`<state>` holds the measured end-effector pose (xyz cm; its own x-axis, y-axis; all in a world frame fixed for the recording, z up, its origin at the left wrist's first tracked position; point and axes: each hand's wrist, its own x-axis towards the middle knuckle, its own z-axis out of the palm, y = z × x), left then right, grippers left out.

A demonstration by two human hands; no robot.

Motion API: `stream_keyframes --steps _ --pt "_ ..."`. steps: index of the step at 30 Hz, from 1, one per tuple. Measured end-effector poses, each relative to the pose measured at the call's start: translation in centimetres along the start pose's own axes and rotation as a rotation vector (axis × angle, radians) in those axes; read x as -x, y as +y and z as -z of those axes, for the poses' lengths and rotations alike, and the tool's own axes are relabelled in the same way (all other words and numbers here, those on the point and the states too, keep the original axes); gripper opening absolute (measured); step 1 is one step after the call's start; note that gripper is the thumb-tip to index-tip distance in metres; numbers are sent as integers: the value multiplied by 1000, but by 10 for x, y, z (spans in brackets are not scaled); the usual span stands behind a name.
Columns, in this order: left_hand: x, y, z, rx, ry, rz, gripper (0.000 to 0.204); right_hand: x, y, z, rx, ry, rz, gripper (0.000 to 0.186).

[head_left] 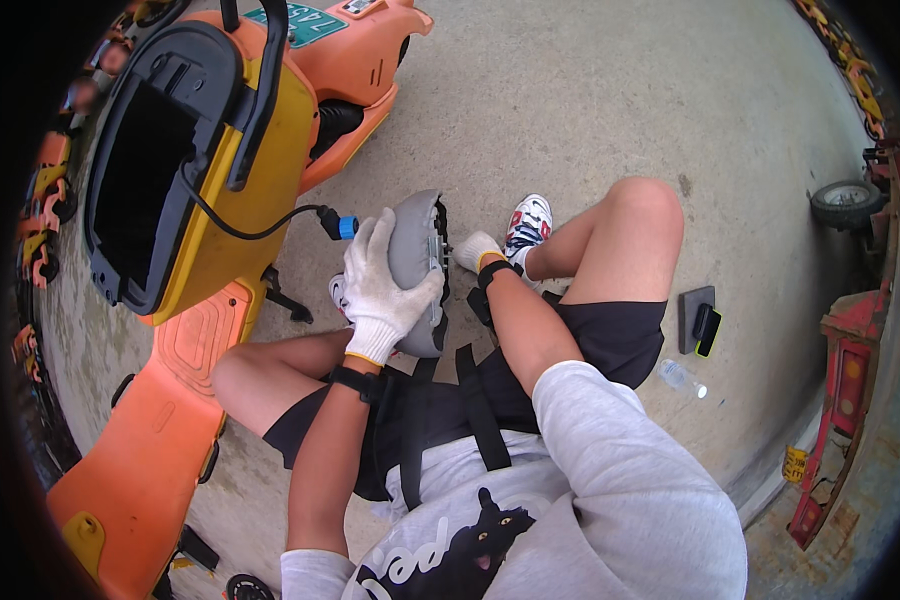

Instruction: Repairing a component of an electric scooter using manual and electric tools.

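Grey saddle-shaped piece [413, 235], upright between the person's legs [285, 375], looked stiff, probably moderately heavy and slightly slippery; its rim seemed the surest hold. Its smooth shell was curved, with metal fittings [434, 250] along a dark edge. The left hand [385, 300] clasped its side; the right hand's [475, 250] grip I couldn't tell.

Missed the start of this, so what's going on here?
A person sits beside an orange-and-yellow scooter. Their gloved left hand holds a curved grey part; their gloved right hand is close to its open side, though what it grips, if anything, isn't clear. A black cable from the scooter ends in a blue connector near the left hand.
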<state>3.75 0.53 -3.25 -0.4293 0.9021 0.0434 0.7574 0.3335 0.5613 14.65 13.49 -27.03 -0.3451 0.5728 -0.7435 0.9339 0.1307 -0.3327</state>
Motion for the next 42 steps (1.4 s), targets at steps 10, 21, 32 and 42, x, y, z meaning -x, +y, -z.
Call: stream_keyframes --steps 10,21,32,42 --pt "0 -2 -2 -13 15 3 89 45 -14 44 -670 -230 -202 17" --pt "-2 -1 -3 4 23 -7 90 42 -19 48 -724 -212 -183 21" --pt "-1 -1 1 0 11 17 90 37 -15 17 -830 -242 -194 20" --pt "1 9 -6 -24 10 -22 89 -4 19 -55 -213 -148 -38 56"
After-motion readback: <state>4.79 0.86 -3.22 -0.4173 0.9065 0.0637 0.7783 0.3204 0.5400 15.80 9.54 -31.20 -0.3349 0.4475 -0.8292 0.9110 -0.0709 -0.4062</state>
